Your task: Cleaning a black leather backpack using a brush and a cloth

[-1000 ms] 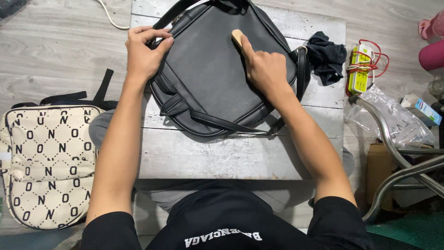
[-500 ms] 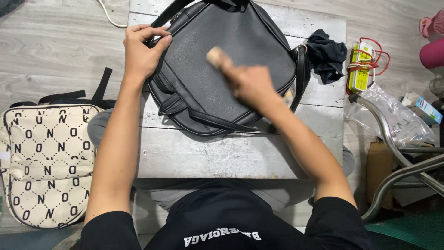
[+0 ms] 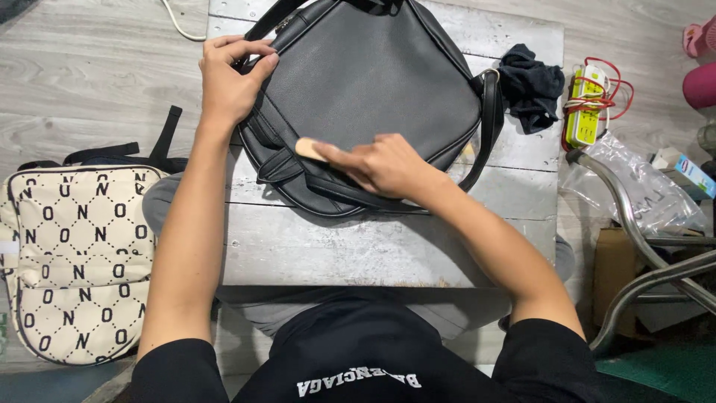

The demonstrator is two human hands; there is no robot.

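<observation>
A big black bag point(image 3: 373, 82) lies flat on the gray wooden table point(image 3: 388, 246), near its far edge. The right hand point(image 3: 384, 166) grips a small tan brush point(image 3: 308, 148) and presses it on the bag's near left part, by a strap. The left hand point(image 3: 227, 78) pinches the bag's left corner and holds it down. A dark cloth point(image 3: 531, 86) sits on the table just right of the bag. A cream bag with black letters point(image 3: 71, 261) lies on the floor to the left
</observation>
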